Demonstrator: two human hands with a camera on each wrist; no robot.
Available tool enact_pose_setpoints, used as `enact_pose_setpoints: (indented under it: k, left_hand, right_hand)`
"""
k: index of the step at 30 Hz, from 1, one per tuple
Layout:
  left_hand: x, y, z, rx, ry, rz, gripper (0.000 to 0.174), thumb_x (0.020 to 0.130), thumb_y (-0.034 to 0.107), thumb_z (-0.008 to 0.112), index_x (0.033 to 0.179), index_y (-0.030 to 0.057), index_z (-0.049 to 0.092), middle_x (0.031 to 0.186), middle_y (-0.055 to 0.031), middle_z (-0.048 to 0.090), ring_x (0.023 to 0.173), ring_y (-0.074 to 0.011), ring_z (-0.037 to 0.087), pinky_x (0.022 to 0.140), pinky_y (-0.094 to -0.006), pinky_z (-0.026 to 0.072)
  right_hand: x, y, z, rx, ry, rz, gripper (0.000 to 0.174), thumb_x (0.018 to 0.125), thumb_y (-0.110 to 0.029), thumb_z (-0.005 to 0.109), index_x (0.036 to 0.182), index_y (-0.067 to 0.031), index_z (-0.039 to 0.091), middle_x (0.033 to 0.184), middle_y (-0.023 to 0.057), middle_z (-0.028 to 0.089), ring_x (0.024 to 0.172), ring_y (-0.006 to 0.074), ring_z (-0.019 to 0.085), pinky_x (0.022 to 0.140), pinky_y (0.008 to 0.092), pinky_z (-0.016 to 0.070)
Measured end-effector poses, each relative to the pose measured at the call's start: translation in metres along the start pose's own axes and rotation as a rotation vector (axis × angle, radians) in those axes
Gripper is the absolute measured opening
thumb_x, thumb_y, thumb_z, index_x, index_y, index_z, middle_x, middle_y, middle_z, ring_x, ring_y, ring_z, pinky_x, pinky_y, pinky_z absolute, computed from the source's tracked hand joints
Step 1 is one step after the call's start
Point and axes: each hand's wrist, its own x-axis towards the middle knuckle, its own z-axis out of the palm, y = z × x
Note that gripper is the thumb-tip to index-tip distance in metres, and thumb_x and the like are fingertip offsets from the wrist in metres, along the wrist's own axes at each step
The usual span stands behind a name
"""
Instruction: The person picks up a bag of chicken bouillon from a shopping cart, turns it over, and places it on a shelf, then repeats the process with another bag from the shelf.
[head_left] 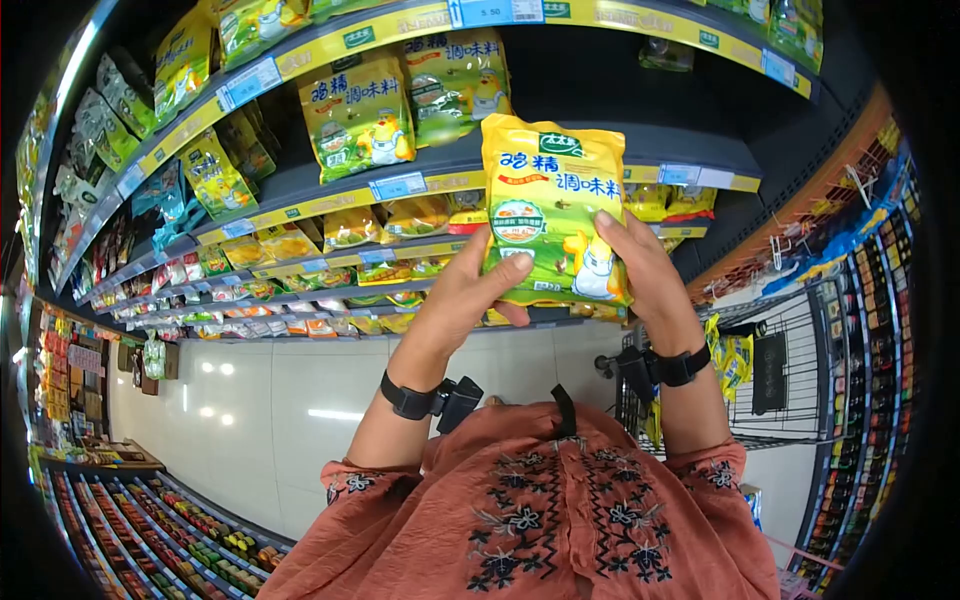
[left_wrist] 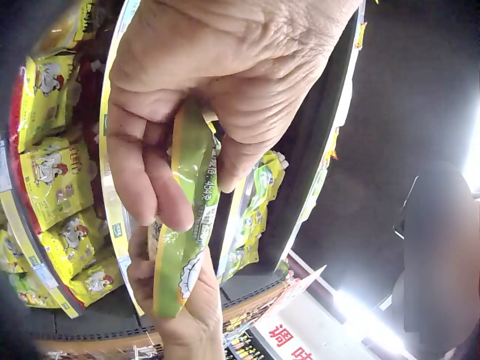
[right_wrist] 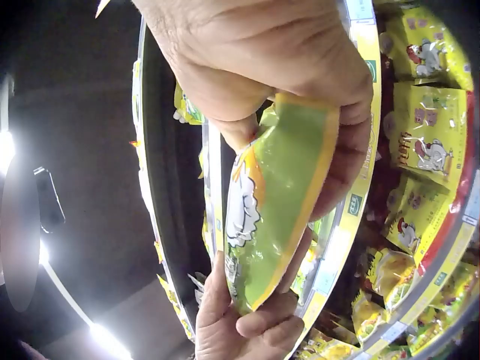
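Yellow packet [head_left: 553, 215] printed 鸡精调味料 is gripped at its lower edge by left hand [head_left: 470, 295] and right hand [head_left: 640, 265].

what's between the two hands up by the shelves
A yellow seasoning packet: the left hand grips its lower edge, the right hand its other side, clearest in the head view.

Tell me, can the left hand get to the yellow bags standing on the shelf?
Probably yes. Nothing stands between the left hand and the shelf bags just behind it. It grips the packet, but the right hand holds that too, so it could likely let go.
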Motion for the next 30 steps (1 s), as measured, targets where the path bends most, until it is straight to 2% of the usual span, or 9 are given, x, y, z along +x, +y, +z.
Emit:
enact_pose_setpoints:
  k: [4, 7, 11, 14, 17, 21, 27, 30]
  left_hand:
    - [0.004, -0.003, -0.007, 0.029, 0.0, -0.006, 0.064, 0.094, 0.038, 0.067, 0.143, 0.0043, 0.042, 0.123, -0.01, 0.062, 0.09, -0.0161, 0.067, 0.061, -0.0263, 0.0576]
    - [0.006, -0.009, -0.018, 0.086, -0.007, -0.085, 0.066, 0.094, 0.039, 0.068, 0.143, 0.0038, 0.042, 0.122, -0.0113, 0.062, 0.087, -0.0162, 0.068, 0.061, -0.0262, 0.0567]
    - [0.013, -0.016, -0.026, 0.135, 0.032, 0.06, 0.066, 0.096, 0.038, 0.065, 0.144, -0.0004, 0.04, 0.124, -0.0139, 0.058, 0.106, -0.0176, 0.062, 0.073, -0.0299, 0.0589]
    - [0.016, -0.027, -0.042, 0.188, 0.117, 0.101, 0.067, 0.097, 0.038, 0.064, 0.145, -0.0022, 0.039, 0.128, -0.0154, 0.056, 0.113, -0.0196, 0.06, 0.086, -0.0335, 0.0557]
    - [0.013, -0.037, -0.058, 0.169, 0.198, 0.161, 0.068, 0.098, 0.039, 0.062, 0.146, -0.0025, 0.038, 0.133, -0.017, 0.054, 0.116, -0.0219, 0.06, 0.093, -0.0359, 0.0518]
    - [0.001, -0.04, -0.078, 0.168, 0.215, 0.091, 0.061, 0.1, 0.039, 0.059, 0.143, -0.0013, 0.043, 0.133, -0.0184, 0.056, 0.115, -0.026, 0.062, 0.09, -0.0351, 0.0521]
    - [-0.017, -0.042, -0.101, 0.145, 0.231, 0.018, 0.054, 0.101, 0.036, 0.057, 0.139, -0.0011, 0.048, 0.128, -0.0173, 0.059, 0.112, -0.0261, 0.064, 0.088, -0.0354, 0.053]
    - [-0.031, -0.05, -0.113, 0.126, 0.245, -0.011, 0.053, 0.101, 0.036, 0.057, 0.138, -0.001, 0.049, 0.127, -0.0167, 0.059, 0.109, -0.0254, 0.064, 0.086, -0.0353, 0.0542]
  right_hand:
    - [0.003, -0.004, 0.002, 0.008, -0.018, -0.013, 0.05, 0.099, -0.024, 0.062, 0.138, 0.0039, 0.047, 0.128, 0.0133, 0.063, 0.111, 0.0191, 0.065, 0.092, 0.0327, 0.0538]
    - [0.008, -0.002, 0.004, -0.003, -0.006, -0.049, 0.051, 0.098, -0.023, 0.063, 0.138, 0.0035, 0.046, 0.129, 0.0131, 0.062, 0.114, 0.0195, 0.063, 0.095, 0.0328, 0.0519]
    - [0.021, 0.004, 0.003, -0.054, 0.013, -0.114, 0.052, 0.098, -0.023, 0.064, 0.139, 0.0034, 0.046, 0.129, 0.0124, 0.062, 0.113, 0.0184, 0.062, 0.097, 0.0322, 0.0501]
    - [0.033, 0.0, 0.006, -0.086, 0.021, -0.156, 0.05, 0.098, -0.022, 0.064, 0.138, 0.0028, 0.047, 0.127, 0.0115, 0.063, 0.111, 0.0174, 0.063, 0.097, 0.0316, 0.0502]
    - [0.048, -0.009, 0.011, -0.055, 0.044, -0.169, 0.047, 0.097, -0.02, 0.065, 0.136, 0.002, 0.05, 0.125, 0.0104, 0.064, 0.11, 0.0161, 0.063, 0.096, 0.0311, 0.0504]
    - [0.072, -0.019, 0.016, -0.067, 0.062, -0.228, 0.045, 0.097, -0.02, 0.066, 0.134, 0.001, 0.052, 0.123, 0.0094, 0.064, 0.11, 0.0148, 0.063, 0.096, 0.0309, 0.0501]
    - [0.113, -0.024, 0.018, -0.094, 0.095, -0.293, 0.043, 0.097, -0.02, 0.066, 0.133, -0.0002, 0.052, 0.123, 0.0081, 0.064, 0.111, 0.0144, 0.061, 0.097, 0.0316, 0.049]
    - [0.137, -0.027, 0.023, -0.087, 0.02, -0.319, 0.042, 0.097, -0.02, 0.065, 0.133, -0.0003, 0.053, 0.124, 0.0083, 0.063, 0.111, 0.0139, 0.061, 0.097, 0.0313, 0.0489]
